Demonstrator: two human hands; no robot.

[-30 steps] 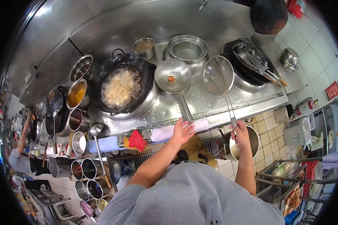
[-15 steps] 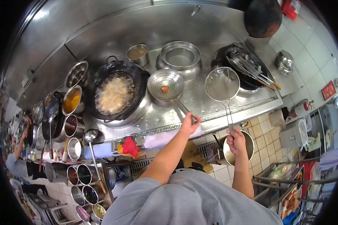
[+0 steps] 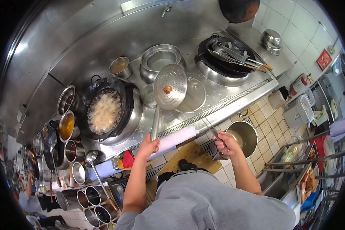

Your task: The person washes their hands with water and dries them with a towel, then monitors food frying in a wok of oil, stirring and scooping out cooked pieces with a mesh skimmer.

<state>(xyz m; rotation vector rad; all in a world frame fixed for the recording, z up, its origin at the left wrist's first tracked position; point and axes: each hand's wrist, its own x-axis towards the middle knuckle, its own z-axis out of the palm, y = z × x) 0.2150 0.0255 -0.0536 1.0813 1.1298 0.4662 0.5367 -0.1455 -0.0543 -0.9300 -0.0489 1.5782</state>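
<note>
My left hand (image 3: 148, 146) is closed round the handle of a perforated ladle (image 3: 171, 82), whose bowl is raised over the steel counter with a small reddish-brown piece in it. My right hand (image 3: 227, 145) grips the handle of a round mesh strainer (image 3: 193, 97). The strainer's head lies partly behind the ladle's bowl. To the left, a black wok (image 3: 84, 111) holds pale food (image 3: 105, 113) in bubbling oil. Behind the ladle stands a wide steel pot (image 3: 145, 61) with liquid in it.
A second wok (image 3: 203, 57) holds utensils at the back right. A deep pot (image 3: 253, 132) stands below the counter edge, beside my right hand. Steel bowls, sauce pots and a long ladle (image 3: 99, 178) line the left. Another person (image 3: 28, 199) is at the far left.
My left hand has taken hold of the perforated ladle and raised it, its handle now pointing down. The strainer has swung left behind it. The view has shifted to the right.
</note>
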